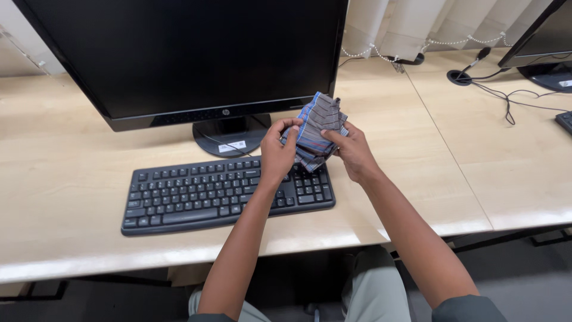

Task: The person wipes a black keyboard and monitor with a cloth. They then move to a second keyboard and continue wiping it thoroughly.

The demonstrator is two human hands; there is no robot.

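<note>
Both my hands hold a grey striped cloth (317, 128) with blue and red lines, bunched up above the right end of a black keyboard (202, 194). My left hand (277, 154) grips the cloth's left side, thumb on top. My right hand (353, 150) pinches its right side. A large black monitor (185, 53) with a dark screen stands just behind, its round base (229, 138) beside my left hand.
The light wooden desk (59, 173) runs left to right, with a seam to a second desk (506, 155) on the right. A second monitor (545, 42), cables (506, 95) and a keyboard corner (565, 121) sit far right. Vertical blinds (429, 24) hang behind.
</note>
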